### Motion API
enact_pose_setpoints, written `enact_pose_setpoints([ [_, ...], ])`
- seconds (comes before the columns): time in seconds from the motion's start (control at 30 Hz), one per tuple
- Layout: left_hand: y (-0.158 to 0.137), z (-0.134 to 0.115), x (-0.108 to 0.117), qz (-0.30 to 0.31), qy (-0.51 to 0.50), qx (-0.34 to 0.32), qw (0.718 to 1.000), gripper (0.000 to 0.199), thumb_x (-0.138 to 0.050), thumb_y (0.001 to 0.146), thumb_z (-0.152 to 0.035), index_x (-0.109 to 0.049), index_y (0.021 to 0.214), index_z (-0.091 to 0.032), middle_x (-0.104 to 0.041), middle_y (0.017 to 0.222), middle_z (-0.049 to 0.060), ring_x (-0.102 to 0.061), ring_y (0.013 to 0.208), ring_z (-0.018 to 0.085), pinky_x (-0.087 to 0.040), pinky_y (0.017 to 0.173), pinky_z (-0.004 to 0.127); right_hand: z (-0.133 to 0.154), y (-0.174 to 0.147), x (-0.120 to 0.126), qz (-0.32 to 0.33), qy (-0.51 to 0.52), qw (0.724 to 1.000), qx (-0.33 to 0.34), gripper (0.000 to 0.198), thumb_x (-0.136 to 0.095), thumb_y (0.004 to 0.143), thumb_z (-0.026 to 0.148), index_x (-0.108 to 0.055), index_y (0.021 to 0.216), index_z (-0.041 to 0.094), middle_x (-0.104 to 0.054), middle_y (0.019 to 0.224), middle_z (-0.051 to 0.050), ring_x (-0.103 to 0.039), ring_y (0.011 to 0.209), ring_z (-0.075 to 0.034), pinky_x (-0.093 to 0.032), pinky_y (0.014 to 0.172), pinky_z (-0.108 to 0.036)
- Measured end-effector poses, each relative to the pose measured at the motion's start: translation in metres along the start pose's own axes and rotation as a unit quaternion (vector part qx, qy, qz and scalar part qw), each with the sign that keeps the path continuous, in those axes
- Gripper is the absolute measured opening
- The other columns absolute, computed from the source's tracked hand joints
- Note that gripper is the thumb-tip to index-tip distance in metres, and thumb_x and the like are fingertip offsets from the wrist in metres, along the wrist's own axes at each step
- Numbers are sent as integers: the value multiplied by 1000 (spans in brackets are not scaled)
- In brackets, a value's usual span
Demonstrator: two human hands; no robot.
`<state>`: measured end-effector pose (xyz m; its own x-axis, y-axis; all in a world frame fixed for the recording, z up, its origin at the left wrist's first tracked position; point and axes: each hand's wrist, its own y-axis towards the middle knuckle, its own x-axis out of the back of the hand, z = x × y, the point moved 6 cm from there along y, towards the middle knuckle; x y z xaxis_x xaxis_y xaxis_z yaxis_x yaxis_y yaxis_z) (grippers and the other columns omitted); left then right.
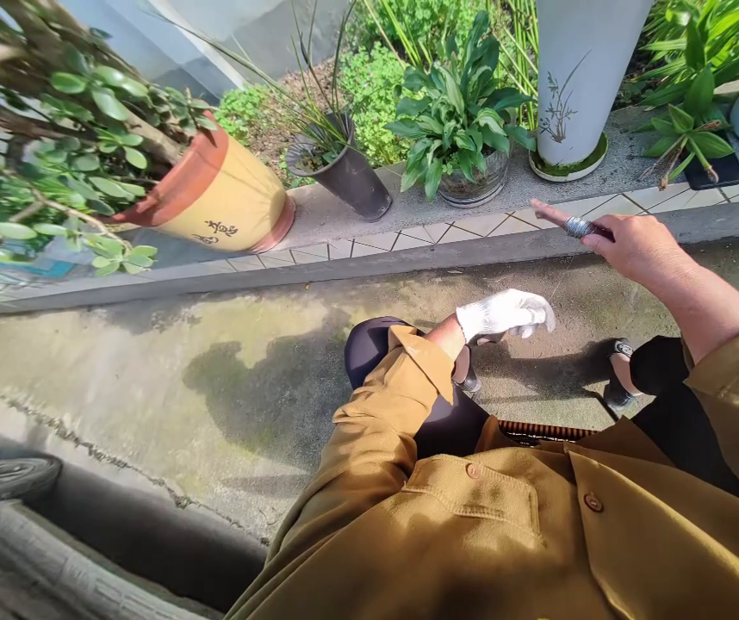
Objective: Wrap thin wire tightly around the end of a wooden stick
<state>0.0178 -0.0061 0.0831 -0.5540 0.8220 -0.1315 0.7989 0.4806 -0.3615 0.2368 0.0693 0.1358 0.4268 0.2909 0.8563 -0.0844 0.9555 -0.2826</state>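
Note:
My right hand (641, 245), bare, is closed around a short stick wound with silvery wire (578, 226), held above the ground near the ledge. The stick's reddish end points left, towards the plants. A very thin strand runs down from the winding towards my left hand (505, 314). That hand wears a white knitted glove, and its fingers are curled together where the strand meets them. The pinched end of the strand itself is hidden by the glove.
Along a tiled ledge (434, 232) stand a tilted yellow pot (233, 189), a dark narrow pot (360, 182), a glass bowl of leafy plants (476, 182) and a tall white planter (580, 77). A dark phone-like slab (718, 170) lies at right. Rolled grey material (65, 560) lies lower left.

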Motion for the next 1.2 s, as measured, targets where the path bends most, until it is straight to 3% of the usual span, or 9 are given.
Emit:
enact_pose_setpoints([
  [0.23,-8,-16,24,-74,-1,-42,996,39,-85,85,-52,-79,89,-13,-78,89,7,-50,58,6,-42,58,22,8,-17,-52,277,-109,950,98,35,-79,94,42,-63,71,20,-66,71,-13,-54,70,-22,-39,75,-40],
  [0.43,-4,-4,47,-162,74,-31,984,26,-73,96,-39,-76,88,-14,-75,84,3,-52,63,7,-43,63,22,35,-65,-56,537,59,812,220,48,-75,95,65,-78,89,17,-64,72,-4,-53,67,-16,-39,67,-32],
  [0.5,1,2,46,-171,57,-31,983,23,-75,97,-37,-76,90,-15,-73,83,2,-57,68,10,-46,65,23,41,-63,-39,514,173,800,257,64,-74,94,79,-80,103,15,-65,79,-4,-53,70,-15,-41,69,-31],
  [0.57,7,7,42,-167,32,-27,985,20,-72,99,-33,-74,90,-16,-70,79,2,-60,70,11,-48,67,24,35,-45,-19,386,257,852,242,67,-76,93,82,-78,101,15,-64,80,-4,-51,70,-14,-40,69,-31],
  [0.67,15,12,30,-136,34,-18,990,22,-63,103,-26,-71,87,-15,-64,72,0,-60,66,10,-49,66,23,11,-19,6,170,351,912,126,56,-80,95,72,-70,86,17,-60,77,-4,-47,68,-12,-34,66,-32],
  [0.8,15,15,19,-74,84,2,994,23,-61,105,-31,-73,93,-15,-63,72,-2,-57,62,9,-46,63,21,-9,-8,10,56,316,947,7,32,-70,103,48,-68,92,18,-66,85,-7,-51,69,-14,-39,69,-34],
  [0.93,10,11,12,-24,91,0,996,26,-65,105,-38,-75,98,-15,-60,69,-3,-52,60,10,-40,58,21,-11,0,7,30,18,999,-11,37,-58,109,47,-78,118,18,-75,93,-11,-59,78,-21,-41,77,-37],
  [1.07,3,5,8,3,51,0,999,21,-68,101,-33,-76,95,-14,-68,74,2,-52,60,10,-38,58,23,-12,6,-17,130,-205,970,-14,52,-44,113,48,-79,135,15,-78,118,-21,-67,99,-31,-42,80,-39],
  [1.2,-4,-6,14,-21,17,-35,999,20,-71,97,-30,-77,91,-13,-76,87,7,-50,62,8,-42,61,25,0,-7,-50,258,-202,944,33,39,-54,110,39,-79,114,10,-77,111,-23,-68,95,-29,-41,80,-37],
])
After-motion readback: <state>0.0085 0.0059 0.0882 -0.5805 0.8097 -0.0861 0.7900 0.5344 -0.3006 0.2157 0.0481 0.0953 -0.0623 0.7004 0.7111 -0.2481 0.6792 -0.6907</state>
